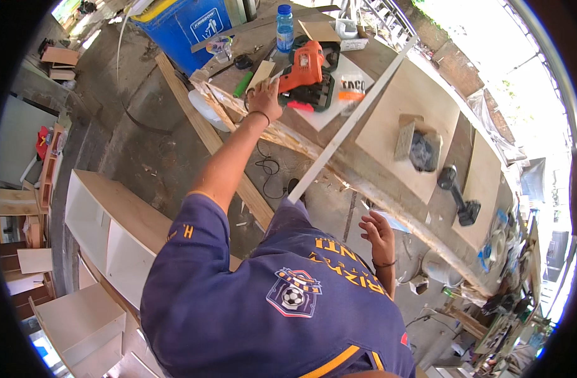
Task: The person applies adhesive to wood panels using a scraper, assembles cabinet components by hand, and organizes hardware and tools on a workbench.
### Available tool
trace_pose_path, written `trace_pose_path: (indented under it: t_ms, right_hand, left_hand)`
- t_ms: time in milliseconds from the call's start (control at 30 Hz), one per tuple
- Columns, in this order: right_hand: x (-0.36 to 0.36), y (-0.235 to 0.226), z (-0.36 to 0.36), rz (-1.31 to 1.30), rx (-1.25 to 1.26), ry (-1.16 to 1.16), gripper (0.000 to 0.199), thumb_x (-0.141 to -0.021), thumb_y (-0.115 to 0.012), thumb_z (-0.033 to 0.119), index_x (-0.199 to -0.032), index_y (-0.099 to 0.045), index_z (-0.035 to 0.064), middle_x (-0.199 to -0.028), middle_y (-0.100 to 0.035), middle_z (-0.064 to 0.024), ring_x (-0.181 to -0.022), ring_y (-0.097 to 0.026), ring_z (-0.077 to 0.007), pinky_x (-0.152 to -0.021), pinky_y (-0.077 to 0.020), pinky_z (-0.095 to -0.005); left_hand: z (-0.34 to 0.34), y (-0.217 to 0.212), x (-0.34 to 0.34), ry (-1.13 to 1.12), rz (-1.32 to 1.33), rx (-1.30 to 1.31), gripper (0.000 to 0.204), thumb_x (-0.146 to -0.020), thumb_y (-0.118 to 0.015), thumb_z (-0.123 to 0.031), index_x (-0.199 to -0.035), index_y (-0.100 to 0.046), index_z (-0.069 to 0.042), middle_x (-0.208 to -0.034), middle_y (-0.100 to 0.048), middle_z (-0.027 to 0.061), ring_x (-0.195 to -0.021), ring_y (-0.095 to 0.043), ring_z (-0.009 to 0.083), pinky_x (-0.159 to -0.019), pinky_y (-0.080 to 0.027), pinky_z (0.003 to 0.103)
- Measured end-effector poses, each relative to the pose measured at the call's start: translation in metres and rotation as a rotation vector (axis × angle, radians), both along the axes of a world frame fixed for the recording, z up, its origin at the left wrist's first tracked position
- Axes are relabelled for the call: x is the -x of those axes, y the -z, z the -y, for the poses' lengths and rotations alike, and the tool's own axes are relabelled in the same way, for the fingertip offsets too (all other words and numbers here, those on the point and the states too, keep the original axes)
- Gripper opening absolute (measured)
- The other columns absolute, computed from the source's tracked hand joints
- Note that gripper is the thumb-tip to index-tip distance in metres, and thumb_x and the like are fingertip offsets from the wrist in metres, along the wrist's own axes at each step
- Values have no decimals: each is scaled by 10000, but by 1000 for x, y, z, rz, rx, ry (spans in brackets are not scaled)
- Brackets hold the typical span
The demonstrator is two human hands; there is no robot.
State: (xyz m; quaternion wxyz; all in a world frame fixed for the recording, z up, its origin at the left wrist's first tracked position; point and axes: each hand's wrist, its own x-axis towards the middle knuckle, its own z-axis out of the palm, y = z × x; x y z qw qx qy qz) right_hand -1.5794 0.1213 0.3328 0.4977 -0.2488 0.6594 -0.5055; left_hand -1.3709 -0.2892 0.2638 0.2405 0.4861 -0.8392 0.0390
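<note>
My left hand (265, 101) reaches over the near-left edge of the workbench (339, 167). Its fingers are closed around the handle end of an orange power tool that looks like a drill (308, 62). The tool lies over an open dark green case (325, 88) with small fittings in it. A green-handled tool (243, 84) lies just left of that hand. My right hand (378, 236) hangs beside my body near the bench's front edge, fingers apart and slightly bent, holding nothing. A long pale strip (351, 123) slants across the bench and sticks out past its edge toward me.
On the bench stand a blue-capped bottle (284, 30), a clear plastic cup (220, 48), an opened box (418, 145) and a black cordless drill (458, 195). A blue bin (181, 31) is behind. A plank (206, 135) and white cabinet carcass (121, 233) are at left.
</note>
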Motion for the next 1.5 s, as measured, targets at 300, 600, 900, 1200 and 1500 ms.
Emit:
trace_pose_path:
  t_ms: [300, 600, 900, 1200, 1500]
  right_hand:
    - [49, -31, 98, -94, -79, 24, 427, -881, -614, 169, -1244, -490, -18, -1112, -612, -135, -954, -601, -170, -742, -475, -264]
    - [71, -24, 211, 62, 18, -269, 504, -917, -570, 297, -1301, -430, 2, -1185, -574, -134, -999, -590, -169, -771, -476, -265]
    - [119, -10, 277, 242, 73, -166, 501, -854, -625, 187, -1270, -436, -18, -1103, -580, -106, -969, -609, -199, -833, -505, -318]
    - [154, 42, 252, 143, -4, 43, 508, -782, -711, 151, -1203, -483, -19, -1090, -594, -97, -946, -616, -178, -832, -502, -316]
    - [159, 41, 249, -558, -176, -219, 555, -765, -712, 291, -1167, -500, -27, -1071, -599, -171, -965, -605, -255, -828, -473, -354]
  left_hand:
    - [76, -24, -1, 212, 174, -492, 209, -775, -584, -206, -933, -578, -70, -831, -658, 174, -817, -641, 362, -713, -508, 453]
    - [-15, -71, 0, 212, -143, -462, 218, -722, -651, -212, -875, -561, -85, -780, -627, 139, -756, -621, 346, -616, -481, 441]
    - [-121, -48, 98, 297, -168, -573, 266, -709, -665, -223, -920, -565, -96, -806, -598, 90, -742, -614, 320, -620, -487, 420]
    - [-115, 20, 111, 149, -713, -862, 497, -704, -755, -355, -1029, -569, -29, -843, -617, 100, -717, -628, 232, -664, -523, 330]
    - [-44, -9, 100, -674, -1292, -1204, 420, -808, -664, -383, -1032, -537, -51, -919, -621, 57, -733, -632, 123, -525, -522, 266]
